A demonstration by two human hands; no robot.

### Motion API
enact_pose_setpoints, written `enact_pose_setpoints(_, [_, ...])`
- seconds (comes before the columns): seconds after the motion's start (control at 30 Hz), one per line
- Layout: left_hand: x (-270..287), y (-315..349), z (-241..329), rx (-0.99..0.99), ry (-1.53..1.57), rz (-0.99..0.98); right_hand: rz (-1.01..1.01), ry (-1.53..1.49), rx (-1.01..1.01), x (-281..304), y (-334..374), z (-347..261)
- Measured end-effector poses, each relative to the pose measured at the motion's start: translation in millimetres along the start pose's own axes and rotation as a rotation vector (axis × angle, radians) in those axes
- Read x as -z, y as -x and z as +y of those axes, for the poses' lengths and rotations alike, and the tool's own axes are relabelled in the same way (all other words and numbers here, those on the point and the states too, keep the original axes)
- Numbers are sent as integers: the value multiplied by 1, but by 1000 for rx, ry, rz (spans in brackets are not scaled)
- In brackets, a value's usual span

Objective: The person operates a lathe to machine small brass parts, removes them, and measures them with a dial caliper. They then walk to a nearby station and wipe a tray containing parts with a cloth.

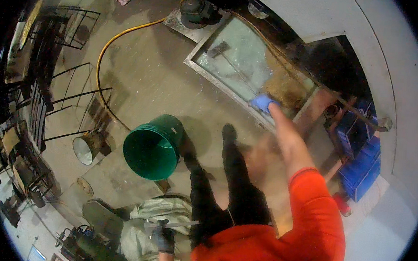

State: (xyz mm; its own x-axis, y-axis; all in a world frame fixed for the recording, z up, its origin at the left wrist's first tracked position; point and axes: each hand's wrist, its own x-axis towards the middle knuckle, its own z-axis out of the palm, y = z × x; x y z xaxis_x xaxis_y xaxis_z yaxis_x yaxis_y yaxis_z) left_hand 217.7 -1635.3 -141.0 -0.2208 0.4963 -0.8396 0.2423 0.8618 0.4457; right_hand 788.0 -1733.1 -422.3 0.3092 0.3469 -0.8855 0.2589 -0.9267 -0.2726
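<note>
My right hand [264, 104] wears a blue glove and reaches forward over the near side of a metal-rimmed rectangular trough [230, 92]. It grips the end of a long thin-handled tool [243, 76], whose grey rectangular head lies inside the trough on pale, wet-looking contents. Brown, sand-like material [284, 85] fills the trough's right part. Down at the lower edge, my left hand [165, 238], in a dark glove, is closed around a flat grey metal tool [184, 223] with a wider block at one end. Behind that hand lies a pale green woven sack [163, 206].
A green bucket [163, 137] stands ahead of my legs, its mouth toward me. Left of it are a smaller pail [86, 149] and black metal frames [70, 86]. A yellow hose [103, 52] curves over the floor. Blue crates [360, 168] stand at the right.
</note>
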Motion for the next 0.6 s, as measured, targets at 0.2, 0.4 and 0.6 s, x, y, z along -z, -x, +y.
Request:
enact_pose_setpoints(0.2, [5, -12, 2, 115, -3, -21, -58, 185, -40, -65, 2, 126])
enact_pose_setpoints(0.4, [-30, 2, 22, 59, 20, 38, 4, -199, -175, -17, 115, 84])
enact_pose_setpoints(0.6, [-18, -14, 7, 81, 20, -83, 111, -433, 157, 16, 44, 102])
